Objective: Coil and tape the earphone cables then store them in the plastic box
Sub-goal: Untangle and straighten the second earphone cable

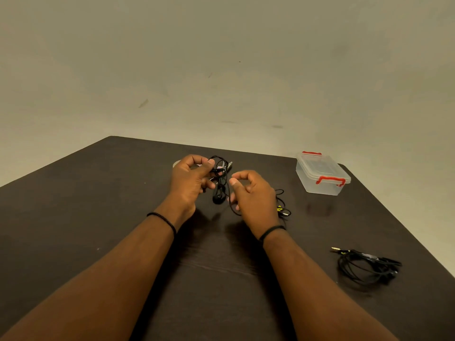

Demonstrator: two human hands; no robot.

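Observation:
My left hand (190, 180) pinches a black earphone cable (220, 179) between thumb and fingers, with loops and an earbud hanging below it over the dark table (98, 205). My right hand (253, 193) is just right of it, fingers curled, and a strand of the same cable runs through its lower fingers. A second black earphone bundle with a yellow tag (282, 205) lies partly hidden behind my right hand. A third, loosely coiled earphone (366, 265) lies at the near right. The clear plastic box with red latches (321, 175) stands shut at the far right.
A pale roll of tape (176, 163) peeks out behind my left hand. The table's far edge meets a plain wall; its right edge runs close past the box and the coiled earphone.

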